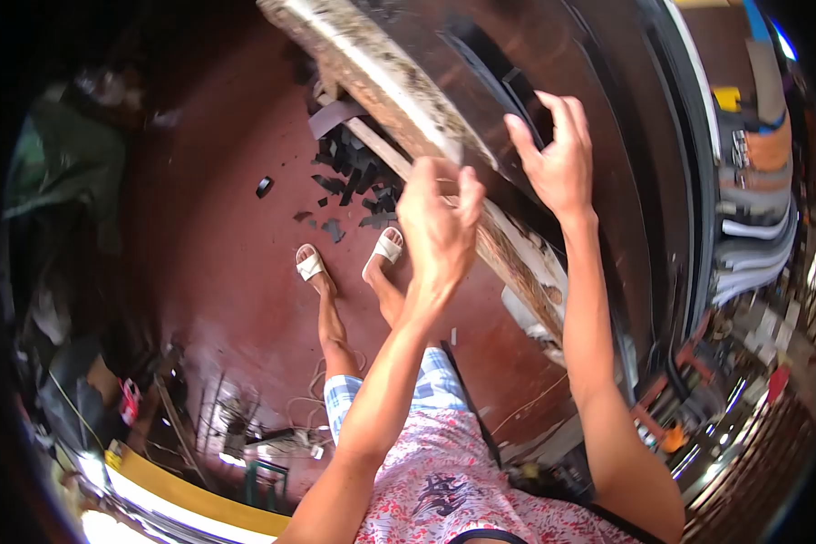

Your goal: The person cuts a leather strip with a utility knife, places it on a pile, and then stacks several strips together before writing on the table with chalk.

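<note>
My left hand [437, 218] hovers over the near edge of the bench, its fingers bent and its thumb standing apart from them. Nothing shows in the gap between thumb and fingers. My right hand [558, 159] is above the dark bench top [621, 181], thumb and fingers spread with nothing between them. Just beyond its fingertips lies a black strip [490, 68] on the bench top. A worn, pale wooden beam [399, 86] runs along the bench's edge, partly covered by my left hand.
Black offcuts [349, 172] litter the red floor [218, 245] below the bench, near my sandalled feet. A small black ring-like piece [264, 188] lies farther left. Folded material [757, 236] is stacked at the right. Clutter and a yellow-edged surface [190, 485] stand behind me.
</note>
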`<state>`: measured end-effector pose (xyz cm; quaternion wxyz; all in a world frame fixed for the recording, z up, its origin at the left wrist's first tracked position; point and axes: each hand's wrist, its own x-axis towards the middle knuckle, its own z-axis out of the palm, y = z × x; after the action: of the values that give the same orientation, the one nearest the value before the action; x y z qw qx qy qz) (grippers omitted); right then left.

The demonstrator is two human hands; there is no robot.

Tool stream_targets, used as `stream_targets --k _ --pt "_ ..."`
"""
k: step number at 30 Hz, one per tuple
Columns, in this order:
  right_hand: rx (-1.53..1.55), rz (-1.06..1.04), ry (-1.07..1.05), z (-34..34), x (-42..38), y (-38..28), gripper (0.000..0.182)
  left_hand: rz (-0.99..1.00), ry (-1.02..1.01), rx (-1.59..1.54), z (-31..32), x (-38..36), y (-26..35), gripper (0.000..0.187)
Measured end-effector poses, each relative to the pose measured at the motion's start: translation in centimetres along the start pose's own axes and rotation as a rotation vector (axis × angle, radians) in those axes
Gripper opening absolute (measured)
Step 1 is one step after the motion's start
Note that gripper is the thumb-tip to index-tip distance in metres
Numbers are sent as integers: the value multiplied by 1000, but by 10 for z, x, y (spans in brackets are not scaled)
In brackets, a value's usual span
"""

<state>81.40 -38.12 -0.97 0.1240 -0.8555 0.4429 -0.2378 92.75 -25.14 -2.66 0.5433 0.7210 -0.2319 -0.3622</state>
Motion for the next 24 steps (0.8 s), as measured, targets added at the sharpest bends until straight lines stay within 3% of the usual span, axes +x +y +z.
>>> stream_targets --k 4,5,7,11,13,21,23,24 --pt "-68 -11 -40 -14 -2 -4 49 52 -48 -112 -3 8 -10 25" --pt "-71 7 -31 -26 -6 -6 49 -76 -87 -187 -8 7 11 30" --pt "-34 149 -180 -54 -19 -5 52 -61 -108 -114 -9 9 10 33" --pt "-57 360 -284 -107 -75 13 51 -11 -107 -13 -3 7 14 35" --pt "-2 388 -303 -111 -101 24 49 -109 -70 -58 0 5 27 35" --pt "38 332 -120 -94 -126 39 43 -63 -49 76 5 14 38 44" --pt "25 284 -57 -88 -130 42 42 -130 -18 170 9 16 47 46" --pt "40 271 -36 -87 -132 43 43 -118 -1 160 12 19 44 41"
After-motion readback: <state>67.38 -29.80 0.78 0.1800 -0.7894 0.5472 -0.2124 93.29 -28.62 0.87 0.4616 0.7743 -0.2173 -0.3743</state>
